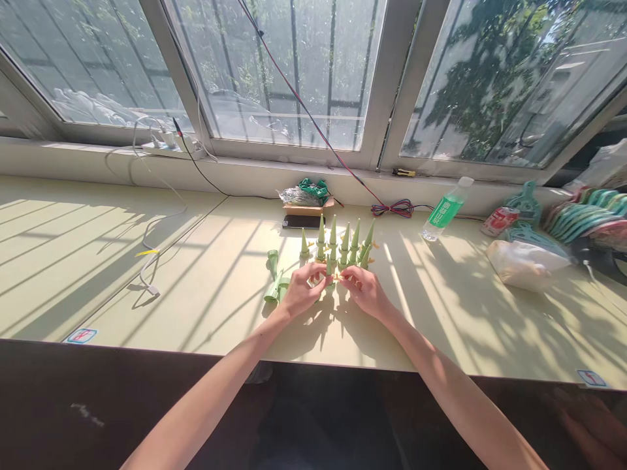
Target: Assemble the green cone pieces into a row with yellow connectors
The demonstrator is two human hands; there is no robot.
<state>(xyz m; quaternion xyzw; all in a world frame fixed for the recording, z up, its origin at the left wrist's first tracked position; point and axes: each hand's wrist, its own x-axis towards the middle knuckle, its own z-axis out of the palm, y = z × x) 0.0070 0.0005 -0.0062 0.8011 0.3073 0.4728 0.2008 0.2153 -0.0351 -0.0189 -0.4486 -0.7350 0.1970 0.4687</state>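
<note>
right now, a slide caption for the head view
Sunlit table where the left hand and right hand meet at a small green piece before a row of upright green cones.

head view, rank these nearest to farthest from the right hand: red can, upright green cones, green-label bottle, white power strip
1. upright green cones, just beyond the right hand
2. green-label bottle, off to the right near the wall
3. red can, farther right past the bottle
4. white power strip, far left on the window sill
</note>
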